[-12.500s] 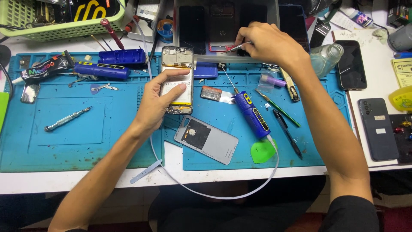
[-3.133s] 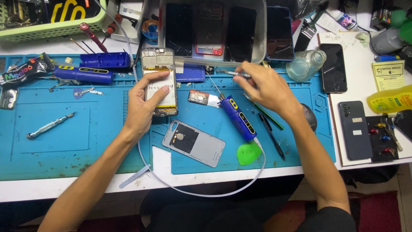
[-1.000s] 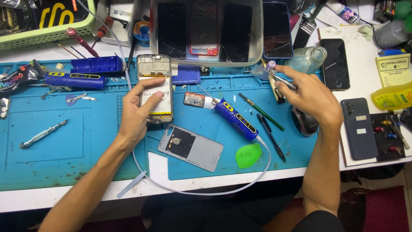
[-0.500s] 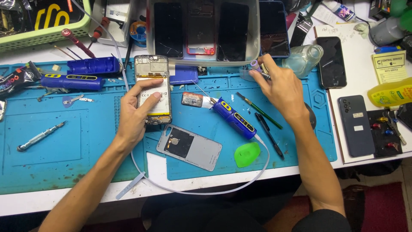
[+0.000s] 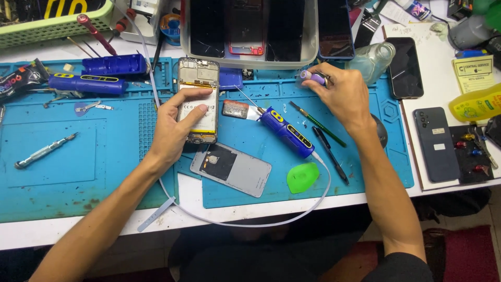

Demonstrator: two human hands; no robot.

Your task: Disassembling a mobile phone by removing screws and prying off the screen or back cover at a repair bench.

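My left hand (image 5: 177, 122) lies on an opened phone (image 5: 198, 78) with its back removed, thumb and fingers pressing its white battery area against the blue work mat (image 5: 78, 156). My right hand (image 5: 342, 96) is at the mat's far edge, fingers closed on a small purple-capped tube (image 5: 308, 77). A blue soldering pen (image 5: 287, 131) with a white cable lies between the hands. The phone's grey back cover (image 5: 235, 169) rests below the left hand.
A clear tray of phone screens (image 5: 250, 31) sits at the back. A green pick (image 5: 302, 177), brush and black pen lie right of the soldering pen. Phones (image 5: 436, 143) and a yellow bottle (image 5: 477, 104) are at right; blue tools and tweezers (image 5: 44, 151) at left.
My right hand moved from the mat's right side up and left to the far edge, now holding the small tube. The left hand stays on the opened phone.
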